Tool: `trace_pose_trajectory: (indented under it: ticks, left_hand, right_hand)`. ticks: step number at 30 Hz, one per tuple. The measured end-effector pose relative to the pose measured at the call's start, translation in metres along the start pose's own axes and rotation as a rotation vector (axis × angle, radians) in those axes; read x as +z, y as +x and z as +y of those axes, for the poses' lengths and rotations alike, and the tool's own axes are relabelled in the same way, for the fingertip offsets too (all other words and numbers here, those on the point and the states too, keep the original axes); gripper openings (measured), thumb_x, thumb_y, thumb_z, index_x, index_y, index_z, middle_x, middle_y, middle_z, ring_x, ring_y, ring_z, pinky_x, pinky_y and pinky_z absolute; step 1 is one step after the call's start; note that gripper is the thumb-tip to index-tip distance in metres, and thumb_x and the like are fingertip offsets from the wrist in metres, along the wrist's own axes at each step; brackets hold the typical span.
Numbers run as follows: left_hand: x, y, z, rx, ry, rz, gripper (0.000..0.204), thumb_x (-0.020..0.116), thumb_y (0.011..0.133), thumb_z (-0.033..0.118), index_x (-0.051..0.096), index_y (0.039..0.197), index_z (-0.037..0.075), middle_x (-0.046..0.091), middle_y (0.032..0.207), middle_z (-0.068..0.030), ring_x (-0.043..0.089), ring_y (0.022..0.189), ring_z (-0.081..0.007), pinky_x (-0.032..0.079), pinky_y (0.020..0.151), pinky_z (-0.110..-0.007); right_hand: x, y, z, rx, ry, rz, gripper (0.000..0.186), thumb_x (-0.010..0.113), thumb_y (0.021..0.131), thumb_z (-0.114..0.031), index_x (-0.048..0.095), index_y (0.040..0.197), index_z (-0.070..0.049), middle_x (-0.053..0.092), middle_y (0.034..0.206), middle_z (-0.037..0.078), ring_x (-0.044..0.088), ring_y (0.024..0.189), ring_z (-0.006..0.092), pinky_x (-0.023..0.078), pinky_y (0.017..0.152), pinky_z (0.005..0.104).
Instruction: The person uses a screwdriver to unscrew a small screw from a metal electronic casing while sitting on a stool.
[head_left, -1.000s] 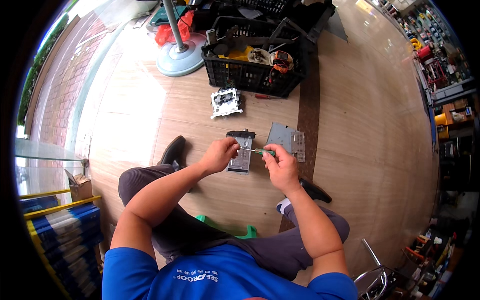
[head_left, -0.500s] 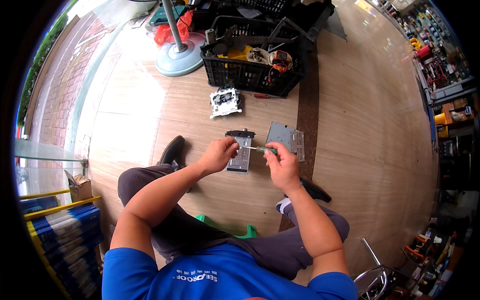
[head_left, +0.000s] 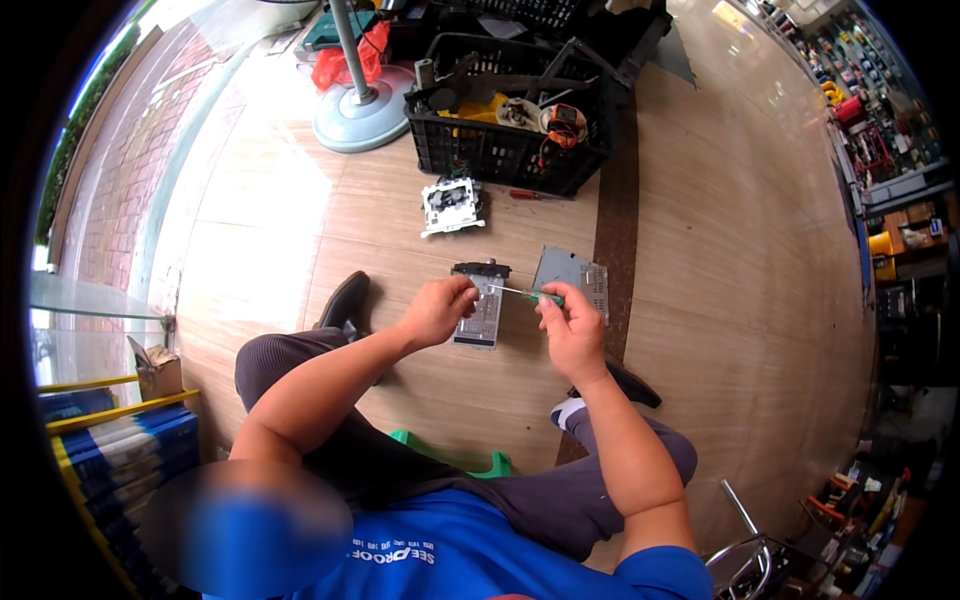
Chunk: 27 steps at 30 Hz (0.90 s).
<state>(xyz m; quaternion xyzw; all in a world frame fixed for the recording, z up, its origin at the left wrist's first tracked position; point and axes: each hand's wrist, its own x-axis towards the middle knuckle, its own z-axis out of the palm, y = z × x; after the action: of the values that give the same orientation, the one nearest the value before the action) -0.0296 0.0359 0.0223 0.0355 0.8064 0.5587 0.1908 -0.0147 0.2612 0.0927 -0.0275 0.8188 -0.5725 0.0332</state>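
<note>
Right of the grey rectangular metal unit [head_left: 478, 322], the right hand's [head_left: 572, 328] fingers pinch a green-handled steel screwdriver [head_left: 527, 293]; the left hand's [head_left: 440, 308] press together, contents unclear. A loose grip could drop the screwdriver.

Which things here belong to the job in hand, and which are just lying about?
Job in hand:
- green-handled screwdriver, in the right hand
- grey metal unit, by the left hand
- probably the grey panel

Lying about:
- black crate
- red-handled tool
- red bag
</note>
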Motion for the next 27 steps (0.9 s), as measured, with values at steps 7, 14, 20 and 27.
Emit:
trace_pose_trajectory:
  ticks: [7, 14, 20, 27]
  left_hand:
    - [0.0004, -0.0003, 0.0023, -0.017, -0.019, -0.003, 0.025, 0.049, 0.098, 0.021, 0.059, 0.092, -0.002, 0.067, 0.077, -0.0118, 0.067, 0.073, -0.0211, 0.051, 0.068, -0.033]
    - [0.0, -0.0011, 0.0036, 0.003, -0.015, -0.011, 0.025, 0.049, 0.098, 0.021, 0.058, 0.091, -0.002, 0.067, 0.077, -0.0113, 0.067, 0.073, -0.0205, 0.051, 0.068, -0.033]
    - [0.0012, -0.0007, 0.0025, 0.0, -0.014, 0.002, 0.022, 0.049, 0.098, 0.018, 0.057, 0.092, -0.001, 0.067, 0.077, -0.0112, 0.066, 0.073, -0.0203, 0.052, 0.068, -0.033]
    - [0.0004, -0.0013, 0.0028, 0.008, -0.032, 0.003, 0.018, 0.048, 0.098, 0.015, 0.055, 0.093, 0.0, 0.067, 0.078, -0.0113, 0.067, 0.073, -0.0205, 0.052, 0.068, -0.033]
  right_hand:
    - [0.0032, -0.0045, 0.0046, 0.012, -0.071, -0.1, 0.017, 0.059, 0.092, -0.01, 0.061, 0.107, -0.002, 0.063, 0.076, 0.002, 0.056, 0.063, 0.0058, 0.046, 0.057, 0.0213]
    - [0.0033, -0.0011, 0.0055, -0.044, 0.019, 0.028, 0.014, 0.063, 0.089, -0.008, 0.062, 0.101, -0.001, 0.06, 0.066, 0.005, 0.053, 0.056, 0.0093, 0.043, 0.052, 0.0255]
    - [0.0046, -0.0034, 0.0077, -0.018, -0.042, -0.047, 0.013, 0.063, 0.089, -0.008, 0.062, 0.101, -0.001, 0.059, 0.066, 0.004, 0.053, 0.057, 0.0086, 0.043, 0.053, 0.0248]
    - [0.0011, -0.0025, 0.003, -0.003, -0.04, -0.049, 0.017, 0.06, 0.092, -0.01, 0.061, 0.106, -0.001, 0.064, 0.078, 0.002, 0.057, 0.063, 0.0058, 0.047, 0.058, 0.0212]
